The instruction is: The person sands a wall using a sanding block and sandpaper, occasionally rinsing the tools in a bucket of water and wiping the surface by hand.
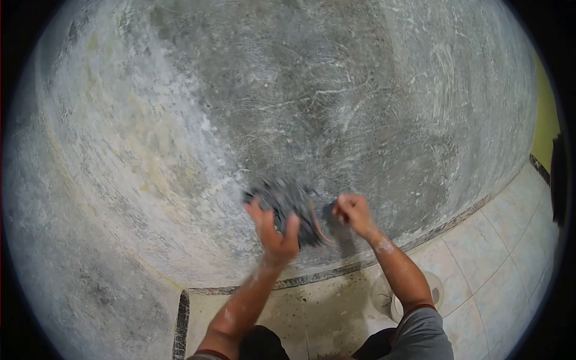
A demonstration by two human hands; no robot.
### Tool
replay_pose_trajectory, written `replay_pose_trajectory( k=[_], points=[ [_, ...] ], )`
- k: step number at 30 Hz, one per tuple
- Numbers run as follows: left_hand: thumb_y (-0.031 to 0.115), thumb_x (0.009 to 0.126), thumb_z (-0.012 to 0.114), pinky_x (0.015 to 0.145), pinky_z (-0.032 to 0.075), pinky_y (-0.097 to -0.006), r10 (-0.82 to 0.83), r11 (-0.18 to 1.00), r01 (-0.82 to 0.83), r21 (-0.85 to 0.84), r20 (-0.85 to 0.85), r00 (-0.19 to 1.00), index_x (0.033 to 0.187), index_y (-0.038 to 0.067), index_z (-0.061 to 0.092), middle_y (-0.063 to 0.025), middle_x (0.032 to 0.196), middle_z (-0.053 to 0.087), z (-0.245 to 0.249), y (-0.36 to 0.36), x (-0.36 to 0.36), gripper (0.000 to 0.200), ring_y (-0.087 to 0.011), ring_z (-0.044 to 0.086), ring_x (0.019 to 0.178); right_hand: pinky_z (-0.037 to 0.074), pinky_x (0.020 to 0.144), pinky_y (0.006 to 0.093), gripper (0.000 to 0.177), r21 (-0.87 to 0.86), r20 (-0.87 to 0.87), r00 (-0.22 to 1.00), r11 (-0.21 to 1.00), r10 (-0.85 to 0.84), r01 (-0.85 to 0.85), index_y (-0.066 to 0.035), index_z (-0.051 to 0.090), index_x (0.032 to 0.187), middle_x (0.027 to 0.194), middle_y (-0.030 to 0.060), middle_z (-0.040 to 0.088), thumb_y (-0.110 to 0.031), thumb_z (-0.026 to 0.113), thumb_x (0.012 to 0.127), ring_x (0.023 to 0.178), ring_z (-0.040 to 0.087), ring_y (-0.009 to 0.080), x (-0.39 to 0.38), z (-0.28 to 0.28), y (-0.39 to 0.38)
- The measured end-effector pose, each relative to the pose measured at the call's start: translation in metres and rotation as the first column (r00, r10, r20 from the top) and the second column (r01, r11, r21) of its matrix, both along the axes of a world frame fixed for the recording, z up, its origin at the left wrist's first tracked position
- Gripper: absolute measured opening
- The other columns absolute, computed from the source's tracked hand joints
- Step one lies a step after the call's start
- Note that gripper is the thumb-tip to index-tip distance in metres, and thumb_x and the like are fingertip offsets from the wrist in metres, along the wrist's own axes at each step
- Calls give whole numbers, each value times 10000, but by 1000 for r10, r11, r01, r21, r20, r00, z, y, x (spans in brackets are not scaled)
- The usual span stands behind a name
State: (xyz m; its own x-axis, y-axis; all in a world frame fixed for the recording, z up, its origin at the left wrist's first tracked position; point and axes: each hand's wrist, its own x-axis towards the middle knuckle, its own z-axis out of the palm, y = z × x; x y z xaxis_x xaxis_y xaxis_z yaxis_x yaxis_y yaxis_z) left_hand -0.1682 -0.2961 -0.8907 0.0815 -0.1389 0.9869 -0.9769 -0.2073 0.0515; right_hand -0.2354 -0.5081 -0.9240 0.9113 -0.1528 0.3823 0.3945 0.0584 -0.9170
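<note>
A dark grey crumpled bundle (282,198), smeared by motion and apparently a cloth, is in front of the grey wall (324,120). My left hand (277,231) is on the bundle's lower left side, thumb and fingers apart around it. A thin orange-brown edge runs along the bundle's right side. Just to the right, my right hand (355,213) is held close to the wall with its fingers curled in. Whatever those fingers hold, if anything, is too small or blurred to make out. Whitish dust marks both forearms.
Along the wall's foot runs a dark skirting strip (312,278). A pale round bucket (438,283) stands on the tiled floor (492,264), partly behind my right arm. My knees (262,343) show at the bottom. Another wall section (90,288) meets this one on the left.
</note>
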Motion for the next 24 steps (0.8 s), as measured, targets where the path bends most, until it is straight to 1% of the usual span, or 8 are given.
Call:
replay_pose_trajectory(
  k=[2, 8, 12, 14, 17, 22, 23, 24],
  points=[
    [221, 937, 626, 1072, 97, -722, 379, 924, -380, 28, 31, 925, 1310, -131, 372, -450, 1404, 276, 42, -22, 32, 572, -614, 230, 1342, 325, 476, 242, 434, 101, 168, 878, 894, -448, 437, -40, 597, 685, 563, -36, 493, -338, 559, 998, 518, 444, 44, -4, 9, -21],
    [462, 913, 596, 1002, 242, -701, 615, 784, -620, -27, 172, 770, 1222, -133, 466, -460, 1351, 321, 160, -81, 68, 683, -611, 340, 1245, 287, 481, 242, 371, 282, 382, 646, 749, -661, 600, -50, 498, 625, 554, -41, 467, -189, 659, 929, 514, 392, 42, -54, 42, -47],
    [411, 846, 647, 992, 357, -579, 183, 715, -425, 555, 438, 880, 1017, -15, 624, -244, 1283, 487, 187, -167, 6, 460, -417, 501, 1177, 269, 463, 251, 336, 285, 531, 539, 737, -654, 613, -40, 484, 628, 537, -6, 453, -127, 669, 894, 488, 374, 66, -65, 44, -46],
    [339, 860, 636, 1003, 393, -556, -301, 597, -307, 742, 561, 771, 1005, 15, 647, -168, 1291, 517, 161, -220, 5, 356, -332, 515, 1208, 283, 435, 278, 294, 200, 645, 475, 732, -598, 651, -37, 493, 629, 531, 35, 443, -68, 688, 847, 450, 386, 107, -73, 51, -37],
    [265, 864, 619, 1004, 423, -529, -426, 521, -376, 766, 615, 663, 978, 41, 667, -130, 1234, 570, 134, -254, 11, 256, -284, 506, 1243, 332, 408, 320, 250, 70, 757, 493, 805, -427, 589, -50, 534, 631, 532, 58, 475, -28, 721, 796, 424, 445, 175, -79, 51, -19],
    [204, 772, 668, 715, 508, -427, -6, 766, -598, 237, 932, 361, 873, 84, 651, -87, 919, 608, 358, -227, 25, 158, -286, 615, 851, 380, 410, 334, 230, -118, 787, 592, 900, -174, 420, -79, 568, 639, 576, 60, 533, -61, 747, 782, 448, 509, 216, -73, 26, 5],
    [238, 748, 698, 701, 502, -404, 104, 797, -575, 187, 894, 435, 876, 85, 651, -103, 909, 610, 414, -213, 54, 205, -318, 613, 864, 394, 415, 337, 234, -189, 776, 620, 894, -117, 406, -84, 570, 641, 590, 56, 543, -83, 753, 786, 460, 522, 218, -73, 19, 11],
    [491, 913, 539, 1132, 308, -399, 397, 743, -574, 343, 464, 792, 1318, 75, 571, -239, 1435, 455, 443, -194, -6, 582, -362, 409, 1346, 394, 415, 337, 234, -197, 768, 631, 899, -105, 390, -84, 570, 641, 590, 56, 543, -83, 753, 786, 460, 522, 218, -73, 12, 16]
  ],
)
